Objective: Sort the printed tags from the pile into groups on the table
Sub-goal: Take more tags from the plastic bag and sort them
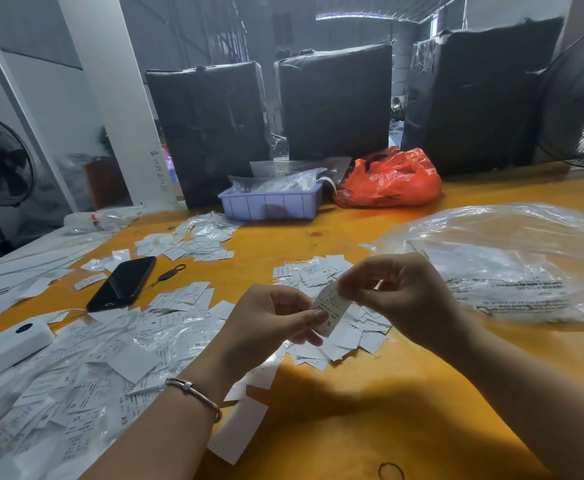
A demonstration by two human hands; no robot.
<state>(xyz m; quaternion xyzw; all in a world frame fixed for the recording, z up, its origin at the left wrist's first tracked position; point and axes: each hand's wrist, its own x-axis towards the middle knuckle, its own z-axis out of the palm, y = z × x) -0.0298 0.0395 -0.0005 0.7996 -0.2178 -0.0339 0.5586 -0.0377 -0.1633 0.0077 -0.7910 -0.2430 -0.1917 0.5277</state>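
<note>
Above the table [370, 393], left hand [266, 323] & right hand [401, 292] grips pinch one tag [330, 308] btwn them.

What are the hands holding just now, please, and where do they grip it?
One tag: the right hand pinches its top end, the left hand its lower edge.

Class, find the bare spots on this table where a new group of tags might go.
Bare wood lies between the lilac tray, the red bag and the clear bag, and along the near edge under the right hand. The left side is crowded with loose tags.
</note>
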